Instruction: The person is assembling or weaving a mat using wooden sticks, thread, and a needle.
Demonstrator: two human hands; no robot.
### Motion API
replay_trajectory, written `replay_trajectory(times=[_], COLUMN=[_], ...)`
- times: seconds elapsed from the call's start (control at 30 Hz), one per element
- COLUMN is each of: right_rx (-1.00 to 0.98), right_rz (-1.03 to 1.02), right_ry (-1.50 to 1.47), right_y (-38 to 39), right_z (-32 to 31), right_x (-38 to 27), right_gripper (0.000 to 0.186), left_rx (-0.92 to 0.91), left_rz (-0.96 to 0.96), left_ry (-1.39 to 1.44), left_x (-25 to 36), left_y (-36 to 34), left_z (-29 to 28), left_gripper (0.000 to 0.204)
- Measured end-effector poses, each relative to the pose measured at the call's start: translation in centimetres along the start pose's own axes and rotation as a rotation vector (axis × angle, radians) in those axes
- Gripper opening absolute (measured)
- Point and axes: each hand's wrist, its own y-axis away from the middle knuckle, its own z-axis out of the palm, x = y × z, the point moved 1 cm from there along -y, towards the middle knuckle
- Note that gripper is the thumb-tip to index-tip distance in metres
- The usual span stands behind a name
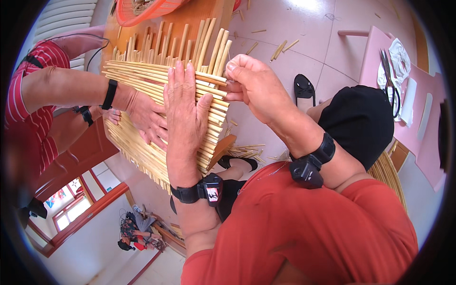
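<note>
A mat of straw-coloured reed sticks (pixel 142 88), laid closely side by side, spans the table's near edge. My left hand (pixel 183 102) lies flat on it, fingers stretched away from me and thumb apart. At the mat's right end, my right hand (pixel 254 83) is closed in a pinch of thumb and forefinger. A thin needle-like piece (pixel 229 55) sticks up from that pinch; its lower part is hidden. Left of my left hand, a co-worker's hand (pixel 148 116) presses on the same sticks. Upright to these, more sticks (pixel 209 42) lie on the tabletop.
An orange-red basket (pixel 154 13) stands on the wooden table (pixel 218 9). Cut stick pieces (pixel 278 51) litter the tiled floor. To the right, black-handled scissors (pixel 387 71) and white cloth (pixel 400 54) rest on a pink chair (pixel 427 114). A person (pixel 137 232) sits farther off.
</note>
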Motion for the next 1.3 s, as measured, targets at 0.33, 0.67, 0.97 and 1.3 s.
replay_trajectory(times=[0.33,0.67,0.97,1.3], right_rx=[-0.058,-0.061,-0.017,-0.170], right_rz=[0.005,-0.023,-0.244,-0.162], right_ry=[-0.110,-0.043,0.241,0.346], right_y=[0.0,-0.5,-0.8,-2.2], right_z=[-0.5,-1.2,-4.8,-5.7], right_x=[0.0,-0.8,1.1,4.7], right_gripper=[0.013,0.012,0.012,0.011], left_rx=[0.017,0.230,0.211,0.278], left_rz=[-0.040,-0.118,-0.114,-0.103], left_ry=[-0.044,-0.366,-0.416,-0.318], left_x=[4.6,6.5,6.3,5.6], left_y=[1.2,1.0,0.9,1.2], left_z=[-0.6,2.3,2.2,2.6], left_gripper=[0.091,0.061,0.059,0.065])
